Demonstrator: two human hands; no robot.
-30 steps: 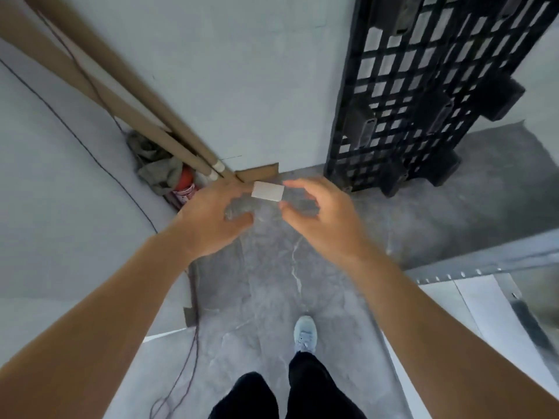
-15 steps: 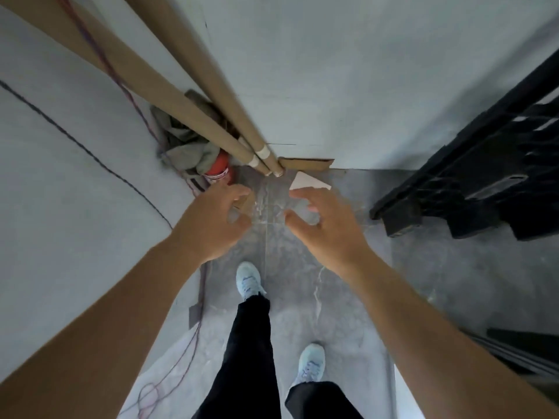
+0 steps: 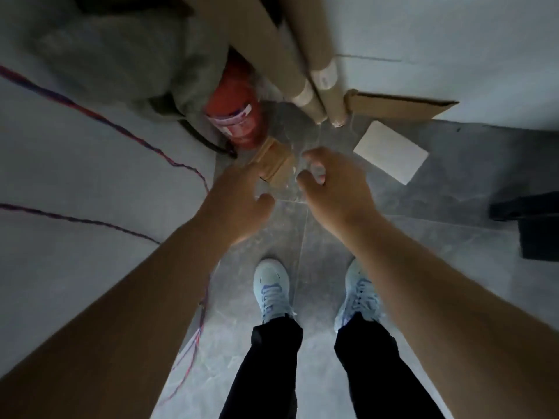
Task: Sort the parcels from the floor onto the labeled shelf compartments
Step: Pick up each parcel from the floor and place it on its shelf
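A small brown cardboard parcel lies on the grey floor beside a red fire extinguisher. My left hand reaches down to it, and its fingertips are at the parcel's near edge; whether they touch is unclear. My right hand hovers just right of that parcel with fingers loosely curled and nothing in it. A flat white parcel lies on the floor further right, apart from both hands.
The red fire extinguisher lies under grey cloth in the corner. Cardboard tubes lean down to the floor above the parcels. A flat cardboard sheet rests against the wall. A black pallet foot is at right. My shoes stand below.
The view has dropped closer to the floor corner and both hands have lowered toward the parcels. The black pallet has slid almost out of view at right.
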